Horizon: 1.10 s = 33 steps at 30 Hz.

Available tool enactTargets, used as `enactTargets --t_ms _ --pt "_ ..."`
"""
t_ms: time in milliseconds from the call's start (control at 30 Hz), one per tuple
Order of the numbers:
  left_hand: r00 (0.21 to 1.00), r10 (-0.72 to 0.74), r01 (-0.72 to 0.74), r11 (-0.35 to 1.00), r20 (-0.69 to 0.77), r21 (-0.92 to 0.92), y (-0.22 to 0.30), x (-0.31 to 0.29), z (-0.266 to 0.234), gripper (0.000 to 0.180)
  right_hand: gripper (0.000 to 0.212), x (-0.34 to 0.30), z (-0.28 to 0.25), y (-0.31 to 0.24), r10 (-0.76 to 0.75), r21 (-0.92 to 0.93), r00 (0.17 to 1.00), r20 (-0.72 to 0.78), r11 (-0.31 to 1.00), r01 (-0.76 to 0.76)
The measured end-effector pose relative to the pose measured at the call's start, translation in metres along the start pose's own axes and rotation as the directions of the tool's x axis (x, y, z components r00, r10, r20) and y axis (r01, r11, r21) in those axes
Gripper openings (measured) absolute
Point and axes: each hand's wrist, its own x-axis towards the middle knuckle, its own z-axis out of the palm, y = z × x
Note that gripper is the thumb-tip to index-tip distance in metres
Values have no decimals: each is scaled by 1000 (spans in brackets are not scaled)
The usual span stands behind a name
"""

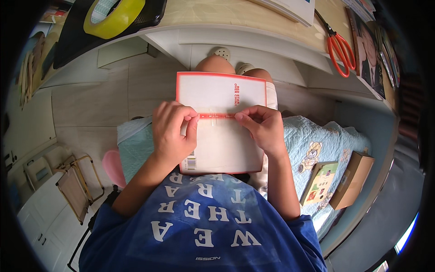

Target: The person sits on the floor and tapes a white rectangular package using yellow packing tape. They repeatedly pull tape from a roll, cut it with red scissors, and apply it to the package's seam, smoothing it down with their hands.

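Observation:
A white book (222, 147) with red borders lies across my lap, cover side up. Across its middle, between my hands, runs a narrow red strip (222, 116) that looks like its spine, with a glossy piece of clear tape (213, 120) over it. My left hand (174, 129) pinches at the strip's left end, thumb and forefinger together. At the right end, my right hand (263, 127) pinches in the same way, its other fingers curled. Whether the fingertips grip the spine itself or an end of tape is too small to tell.
Ahead is a desk (199, 16) with a yellow tape roll (118, 25) on a black tray-like thing (74, 45). Orange-handled scissors (340, 53) lie at the desk's right. On the quilt (299, 136) rest a green booklet (321, 181) and a cardboard box (353, 181). A folding chair (74, 192) stands left.

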Motion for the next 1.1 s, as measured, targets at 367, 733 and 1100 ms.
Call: enactTargets --t_ms 367,733,1100 --pt "1000 14 -14 1000 10 24 0 -2 -1 18 20 0 -1 0 5 -16 1000 14 1000 -4" --pt "1000 15 -15 1000 10 19 0 -2 1 17 20 -1 1 3 2 -8 1000 22 1000 -2" --pt "980 36 -72 981 196 182 6 -11 -4 33 19 -1 3 0 -5 -10 1000 17 1000 5"
